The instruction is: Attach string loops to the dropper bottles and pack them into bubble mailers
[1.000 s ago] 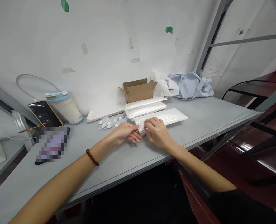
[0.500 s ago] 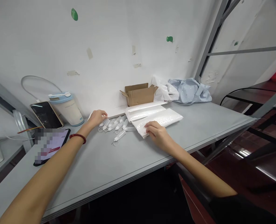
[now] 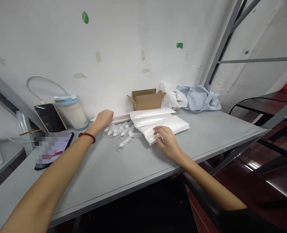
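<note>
My left hand reaches toward the wall, its fingers curled down over the left end of a long white flat strip; whatever it grips is hidden. Just in front of it lie several small white tube-shaped pieces with thin loops, and one more lies apart, nearer to me. My right hand rests with fingers stretched on the near left corner of a stack of clear plastic bags. A second bag stack sits behind it.
On the grey table, against the wall, stand an open cardboard box, a white plastic bag and a light blue cloth bag. At left are a blue-lidded cup, a leaning phone and a flat device.
My left hand left the bag stack and went left and back to the white strip's end, where its fingers curled. One tube piece now lies apart, nearer me. My right hand stayed on the bags.
</note>
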Motion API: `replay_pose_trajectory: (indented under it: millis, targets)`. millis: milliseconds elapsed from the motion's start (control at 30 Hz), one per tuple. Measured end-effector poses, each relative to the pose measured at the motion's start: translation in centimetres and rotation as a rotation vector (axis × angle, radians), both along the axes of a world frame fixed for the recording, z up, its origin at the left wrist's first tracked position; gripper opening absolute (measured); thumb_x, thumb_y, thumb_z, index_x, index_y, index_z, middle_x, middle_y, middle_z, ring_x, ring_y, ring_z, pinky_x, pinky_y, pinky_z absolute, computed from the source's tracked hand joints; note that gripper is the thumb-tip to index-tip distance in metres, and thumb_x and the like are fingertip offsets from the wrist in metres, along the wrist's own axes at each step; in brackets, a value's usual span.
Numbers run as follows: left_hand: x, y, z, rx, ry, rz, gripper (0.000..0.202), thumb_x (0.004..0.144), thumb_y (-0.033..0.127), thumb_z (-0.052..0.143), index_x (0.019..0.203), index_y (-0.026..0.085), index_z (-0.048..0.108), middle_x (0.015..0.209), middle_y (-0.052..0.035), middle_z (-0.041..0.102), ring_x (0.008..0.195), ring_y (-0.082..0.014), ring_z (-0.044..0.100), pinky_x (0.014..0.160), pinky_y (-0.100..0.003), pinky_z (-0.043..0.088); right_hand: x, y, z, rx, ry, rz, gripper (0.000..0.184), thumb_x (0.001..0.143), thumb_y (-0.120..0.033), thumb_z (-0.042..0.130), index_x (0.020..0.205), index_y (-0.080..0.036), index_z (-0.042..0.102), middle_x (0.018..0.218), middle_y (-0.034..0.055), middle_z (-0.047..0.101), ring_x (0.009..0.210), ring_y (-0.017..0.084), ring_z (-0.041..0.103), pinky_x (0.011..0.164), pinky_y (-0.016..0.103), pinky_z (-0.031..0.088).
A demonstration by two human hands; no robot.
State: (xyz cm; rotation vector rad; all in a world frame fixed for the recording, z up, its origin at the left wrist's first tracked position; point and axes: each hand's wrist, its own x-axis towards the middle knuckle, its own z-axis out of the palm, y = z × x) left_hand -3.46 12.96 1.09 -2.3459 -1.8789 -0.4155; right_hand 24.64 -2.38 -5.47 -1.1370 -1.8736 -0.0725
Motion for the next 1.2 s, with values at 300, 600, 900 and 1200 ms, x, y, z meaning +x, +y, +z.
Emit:
replay_pose_trajectory:
  millis: [300,600,900,1200]
  targets:
    - [-1.7,-1.5,3.1,0.145,0.010,0.236,0.020,0.074,0.021,0.051,0.084,0.013,0.067,0.088,-0.0184,0.067,0.088,-0.0336,0.060,0.072,-0.040,0.045,-0.3,-0.2,0.5,-0.134,-0.100,-0.072,0.024,0.076,-0.010,0.040,0.094,-0.019,0.053,0.115,0.0149,0.057,0.108,0.030,0.051,0.089,0.065,0.036]
    - [-2.2,-7.9,0.0,0.601,-0.159,0.032,0.011,0.081,0.021,0.046,0.077,0.021,0.057,0.085,-0.0104,0.063,0.092,-0.0288,0.054,0.081,-0.041,0.042,-1.0,0.0,1.5,0.170,-0.094,0.011,0.024,0.081,-0.012,0.045,0.104,-0.017,0.052,0.113,0.0165,0.057,0.111,0.029,0.051,0.092,0.050,0.044]
    - [2.9,-11.2,-1.3,0.567,-0.053,-0.473,0.017,0.086,0.017,0.044,0.078,0.019,0.059,0.089,-0.0099,0.066,0.090,-0.0241,0.055,0.080,-0.038,0.040,-7.1,4.6,7.1,0.394,-0.707,-0.019,0.027,0.086,-0.002,0.035,0.097,-0.017,0.055,0.103,0.0124,0.060,0.095,0.024,0.054,0.082,0.041,0.044]
    - [-0.1,-9.4,-0.3,0.064,-0.985,0.007,0.034,0.070,0.026,0.059,0.102,0.013,0.059,0.110,-0.0127,0.062,0.108,-0.0282,0.053,0.094,-0.044,0.040,-5.6,6.7,4.2,0.282,-0.655,-0.123,0.022,0.081,-0.003,0.041,0.088,-0.014,0.058,0.097,0.0146,0.060,0.084,0.025,0.050,0.064,0.032,0.040]
